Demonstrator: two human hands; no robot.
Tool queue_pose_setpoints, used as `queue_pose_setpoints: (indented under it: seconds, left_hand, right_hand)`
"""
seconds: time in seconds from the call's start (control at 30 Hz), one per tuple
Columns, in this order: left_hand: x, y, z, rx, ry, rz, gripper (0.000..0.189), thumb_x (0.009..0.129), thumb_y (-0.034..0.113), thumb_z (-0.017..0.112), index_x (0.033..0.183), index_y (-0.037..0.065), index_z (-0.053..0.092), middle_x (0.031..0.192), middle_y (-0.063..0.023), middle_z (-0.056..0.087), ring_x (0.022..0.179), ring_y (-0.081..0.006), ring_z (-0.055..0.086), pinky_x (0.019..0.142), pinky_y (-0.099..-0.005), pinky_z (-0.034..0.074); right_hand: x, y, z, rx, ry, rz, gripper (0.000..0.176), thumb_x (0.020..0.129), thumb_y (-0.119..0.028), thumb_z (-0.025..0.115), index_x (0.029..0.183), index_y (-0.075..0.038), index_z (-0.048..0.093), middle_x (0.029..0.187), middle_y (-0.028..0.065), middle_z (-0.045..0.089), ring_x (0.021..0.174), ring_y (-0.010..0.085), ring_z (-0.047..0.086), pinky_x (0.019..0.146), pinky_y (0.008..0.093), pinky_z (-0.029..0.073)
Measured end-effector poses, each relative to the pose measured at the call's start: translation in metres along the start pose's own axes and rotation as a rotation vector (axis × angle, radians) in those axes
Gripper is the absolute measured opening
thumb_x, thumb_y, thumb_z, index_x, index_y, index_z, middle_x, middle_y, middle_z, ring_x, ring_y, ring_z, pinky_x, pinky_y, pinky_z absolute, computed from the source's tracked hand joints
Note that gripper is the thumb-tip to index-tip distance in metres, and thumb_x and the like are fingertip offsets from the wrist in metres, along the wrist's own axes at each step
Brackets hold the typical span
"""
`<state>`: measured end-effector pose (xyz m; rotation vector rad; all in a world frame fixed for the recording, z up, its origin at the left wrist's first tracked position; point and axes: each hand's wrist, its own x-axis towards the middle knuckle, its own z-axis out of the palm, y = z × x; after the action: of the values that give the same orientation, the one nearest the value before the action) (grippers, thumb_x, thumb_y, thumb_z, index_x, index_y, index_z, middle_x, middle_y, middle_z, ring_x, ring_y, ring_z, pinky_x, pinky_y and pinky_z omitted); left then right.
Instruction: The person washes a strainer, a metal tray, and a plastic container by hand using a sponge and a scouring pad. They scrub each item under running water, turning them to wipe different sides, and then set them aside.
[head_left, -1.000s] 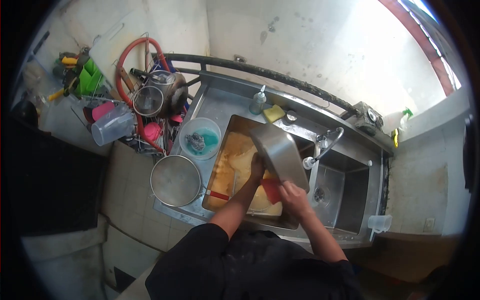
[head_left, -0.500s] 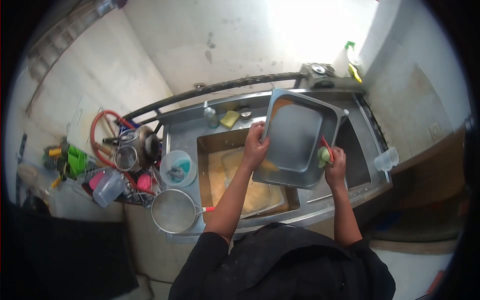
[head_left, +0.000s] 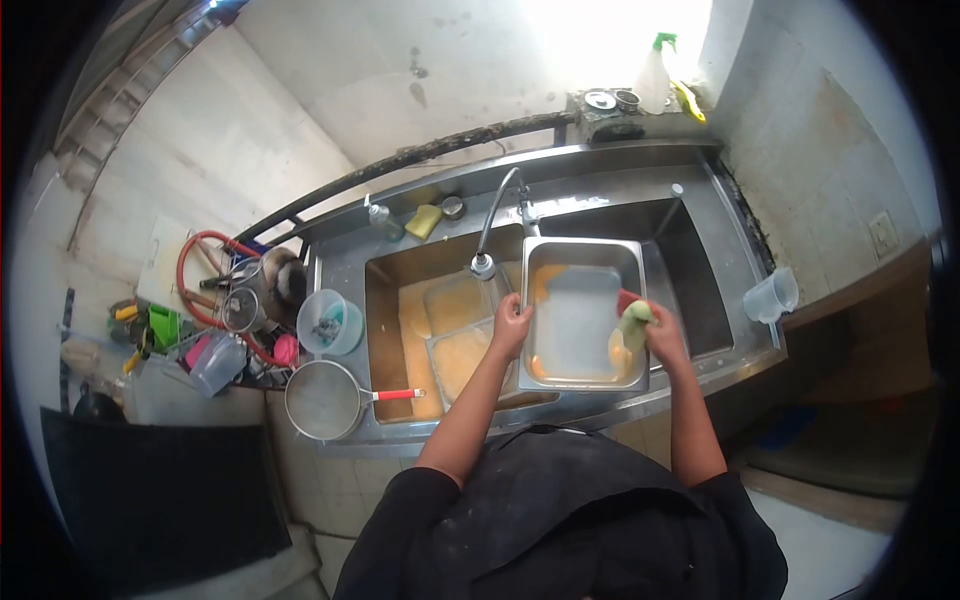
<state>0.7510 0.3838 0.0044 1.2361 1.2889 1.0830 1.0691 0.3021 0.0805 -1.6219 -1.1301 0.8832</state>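
A deep rectangular metal pan (head_left: 580,315) is held nearly level over the sink divider, with orange residue in its corners and along its near wall. My left hand (head_left: 511,328) is closed on the pan's left rim. At the opposite side, my right hand (head_left: 664,335) is closed around a small red and pale green item (head_left: 637,314), perhaps a scrubber, whose kind I cannot make out. This item is at the pan's inner right wall. The faucet (head_left: 483,264) curves down just beyond the pan's far left corner.
The left basin (head_left: 385,300) holds orange-tinted water and metal pans. A red-handled strainer (head_left: 325,400), a tub with blue liquid (head_left: 345,325), a yellow sponge (head_left: 424,221) and a soap bottle (head_left: 383,220) surround it. The right basin (head_left: 690,270) lies beyond the pan. A plastic jug (head_left: 771,295) stands far right.
The pan has been lowered and levelled from its tilted pose, uncovering the faucet. Both hands have come down with it, and the red and green item is now at its inner right side.
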Motion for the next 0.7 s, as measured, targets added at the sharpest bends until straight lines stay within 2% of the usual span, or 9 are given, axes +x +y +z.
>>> queue_pose_setpoints:
  seconds: [0.07,0.33,0.43,0.47,0.5,0.6,0.63,0.67,0.7]
  left_hand:
    - [-0.021,0.009,-0.011,-0.199,-0.017,-0.249,0.015,0.084,0.009,0.063,0.097,0.003,0.059,0.091,-0.0076,0.062,0.079,-0.0161,0.059,0.072,-0.0300,0.049]
    - [-0.032,-0.040,-0.064,-0.197,0.232,-0.306,0.012,0.083,0.007,0.061,0.094,0.004,0.059,0.081,-0.0066,0.060,0.071,-0.0156,0.056,0.066,-0.0312,0.048]
    - [-0.026,-0.048,-0.078,0.017,0.295,-0.221,0.020,0.081,0.008,0.064,0.100,0.004,0.058,0.093,-0.0119,0.060,0.082,-0.0228,0.059,0.073,-0.0341,0.048]
    - [-0.026,-0.049,-0.078,0.370,0.391,-0.070,0.024,0.080,0.009,0.065,0.102,0.004,0.056,0.099,-0.0151,0.059,0.089,-0.0272,0.058,0.077,-0.0366,0.047]
    - [-0.026,-0.037,-0.075,0.719,0.479,0.088,0.028,0.079,0.009,0.066,0.104,0.004,0.054,0.105,-0.0184,0.057,0.095,-0.0316,0.058,0.082,-0.0390,0.047]
    - [-0.034,0.047,-0.049,1.068,0.641,0.263,0.041,0.075,0.009,0.066,0.112,0.002,0.051,0.121,-0.0231,0.050,0.113,-0.0394,0.049,0.096,-0.0468,0.039]
    - [-0.030,0.036,-0.045,1.051,0.455,0.315,0.051,0.075,0.012,0.064,0.123,0.002,0.048,0.130,-0.0222,0.047,0.120,-0.0403,0.045,0.100,-0.0529,0.035]
    - [-0.022,0.021,-0.038,1.044,0.457,0.314,0.051,0.075,0.012,0.064,0.123,0.002,0.048,0.130,-0.0222,0.047,0.120,-0.0403,0.045,0.100,-0.0529,0.035]
    - [-0.013,0.002,-0.026,1.078,0.177,0.134,0.048,0.079,0.014,0.061,0.124,0.003,0.049,0.132,-0.0210,0.047,0.123,-0.0389,0.044,0.101,-0.0533,0.035]
  right_hand:
    - [-0.005,0.006,0.020,-0.375,-0.025,-0.062,0.026,0.079,-0.004,0.060,0.103,-0.003,0.070,0.096,0.0185,0.063,0.092,0.0361,0.063,0.084,0.0437,0.049]
    - [0.034,0.010,0.109,-0.401,-0.193,-0.179,0.029,0.077,0.002,0.058,0.104,-0.003,0.068,0.101,0.0196,0.059,0.098,0.0401,0.059,0.085,0.0447,0.048]
    - [0.046,0.030,0.134,-0.390,-0.229,-0.318,0.028,0.078,-0.001,0.063,0.106,-0.003,0.064,0.102,0.0172,0.059,0.096,0.0394,0.059,0.085,0.0434,0.048]
    - [0.046,0.030,0.138,-0.390,-0.227,-0.314,0.028,0.078,-0.001,0.063,0.106,-0.003,0.064,0.102,0.0172,0.059,0.096,0.0394,0.059,0.085,0.0434,0.048]
    - [0.047,0.028,0.139,-0.387,-0.240,-0.318,0.031,0.077,0.004,0.058,0.107,-0.003,0.063,0.103,0.0183,0.057,0.097,0.0409,0.058,0.085,0.0449,0.048]
    - [0.049,0.025,0.140,-0.395,-0.243,-0.340,0.034,0.076,0.007,0.054,0.108,-0.004,0.061,0.103,0.0194,0.054,0.098,0.0427,0.057,0.085,0.0471,0.047]
    - [0.049,0.024,0.140,-0.401,-0.234,-0.357,0.034,0.077,0.007,0.054,0.108,-0.005,0.060,0.103,0.0193,0.054,0.098,0.0430,0.057,0.084,0.0478,0.048]
    - [0.049,0.024,0.141,-0.409,-0.234,-0.359,0.034,0.077,0.007,0.054,0.108,-0.005,0.060,0.103,0.0193,0.054,0.098,0.0430,0.057,0.084,0.0478,0.048]
    - [0.049,0.024,0.142,-0.444,-0.237,-0.349,0.032,0.077,0.006,0.056,0.107,-0.005,0.061,0.103,0.0186,0.055,0.097,0.0421,0.058,0.083,0.0466,0.048]
